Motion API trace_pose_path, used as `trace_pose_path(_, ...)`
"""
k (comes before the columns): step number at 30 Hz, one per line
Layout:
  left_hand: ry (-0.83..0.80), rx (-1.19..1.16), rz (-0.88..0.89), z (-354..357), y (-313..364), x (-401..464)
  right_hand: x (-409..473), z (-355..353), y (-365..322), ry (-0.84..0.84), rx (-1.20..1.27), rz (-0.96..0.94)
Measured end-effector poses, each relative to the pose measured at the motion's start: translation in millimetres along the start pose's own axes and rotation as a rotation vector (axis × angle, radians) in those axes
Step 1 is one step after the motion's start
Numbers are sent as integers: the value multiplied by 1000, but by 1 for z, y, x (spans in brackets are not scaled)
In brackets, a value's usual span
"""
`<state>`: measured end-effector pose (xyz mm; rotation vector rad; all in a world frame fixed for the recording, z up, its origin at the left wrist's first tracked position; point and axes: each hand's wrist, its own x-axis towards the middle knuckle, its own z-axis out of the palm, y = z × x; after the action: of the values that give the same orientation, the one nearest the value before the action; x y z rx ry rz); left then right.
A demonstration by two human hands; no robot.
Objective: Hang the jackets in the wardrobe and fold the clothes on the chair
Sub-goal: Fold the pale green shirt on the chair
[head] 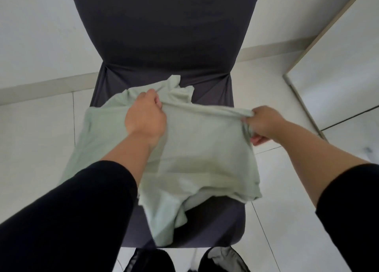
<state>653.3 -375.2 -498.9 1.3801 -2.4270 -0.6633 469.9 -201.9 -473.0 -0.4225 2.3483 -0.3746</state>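
Note:
A pale green garment [196,155] lies spread over the seat of a dark grey covered chair [164,36]. My left hand [145,118] grips its upper edge near the middle of the seat. Toward the chair's right side, my right hand [264,124] pinches the same edge. The cloth is pulled taut between both hands. A bunched part of the garment lies behind my left hand, and its lower part hangs over the seat's front and left side.
White floor tiles [37,140] surround the chair, with a white wall and a beige skirting behind it. A white panel with a beige edge [332,71] stands at the right. Dark shoes [151,261] show at the bottom edge.

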Motion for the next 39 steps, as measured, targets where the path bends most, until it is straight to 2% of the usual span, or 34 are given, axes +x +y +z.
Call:
trace_pose_path(2, 29, -115, 51, -1, 11, 14, 10, -9, -16, 158, -171, -42)
trace_pose_path(3, 31, -163, 84, -2, 18, 21, 17, -11, -21, 290, -160, -98)
trace_pose_path(4, 17, -211, 114, -1, 22, 27, 26, -14, -27, 382, -36, -117)
trace_pose_path(5, -18, -260, 129, -1, 25, 30, 31, -13, -31, 404, 175, -127)
trace_pose_path(6, -85, -298, 124, 0, 26, 31, 33, -9, -33, 401, 364, -160)
trace_pose_path(7, -169, -309, 109, 2, 25, 28, 31, -3, -36, 351, 440, -218)
trace_pose_path(8, -253, -277, 96, 5, 19, 24, 28, 6, -35, 264, 416, -271)
trace_pose_path(12, -465, -23, 76, 10, -21, -10, 7, 50, -21, 62, -16, -419)
trace_pose_path(16, -402, 200, 160, 4, -46, -31, -16, 90, -8, 78, -367, -456)
trace_pose_path(18, -341, 282, 174, 0, -52, -37, -23, 100, -7, 123, -427, -508)
trace_pose_path(21, -256, 293, 112, -13, -63, -46, -29, 103, -9, 270, -391, -633)
trace_pose_path(24, -191, 300, 143, -27, -76, -61, -38, 108, -17, 330, -275, -720)
trace_pose_path(26, -189, 346, 215, -34, -85, -72, -54, 115, -19, 382, -206, -786)
trace_pose_path(29, -240, 336, 239, -44, -94, -87, -78, 125, -13, 498, -261, -886)
trace_pose_path(31, -271, 331, 195, -51, -97, -93, -91, 130, -13, 384, -218, -822)
trace_pose_path(37, -408, 349, 92, -74, -123, -108, -92, 121, -39, -136, 137, -299)
trace_pose_path(39, -403, 270, 19, -81, -132, -107, -85, 110, -59, -154, 293, -179)
